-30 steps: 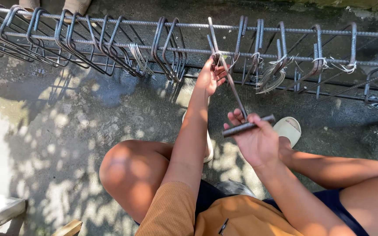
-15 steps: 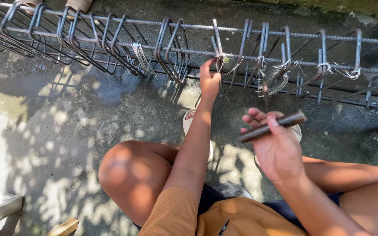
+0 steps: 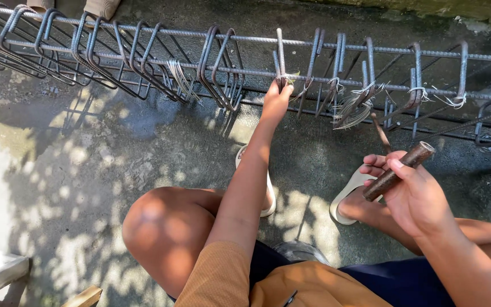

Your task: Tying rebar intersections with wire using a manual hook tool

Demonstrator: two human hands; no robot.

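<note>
The left hand point(image 3: 275, 101) pinches thin tie wire point(image 3: 287, 77) at a stirrup joint on the long grey rebar cage point(image 3: 325, 41) lying on concrete. The right hand point(image 3: 413, 196) grips a rusty brown twisting tool point(image 3: 399, 169) nearby; tying seems underway, and hooking that wire calls for careful aim.

you are outside at a building site, or in a yard where building work is done. a long cage of steel bars point(image 3: 325, 68) lies on the rough concrete ground point(image 3: 86, 148), with many bent steel rings point(image 3: 217, 62) tied on by thin wire point(image 3: 421, 91). sun and leaf shadows fall across the ground, so it is open air. you sit low in sandals point(image 3: 345, 196), holding a rusty metal tool point(image 3: 396, 170). a bit of wood point(image 3: 83, 297) lies near you.
</note>
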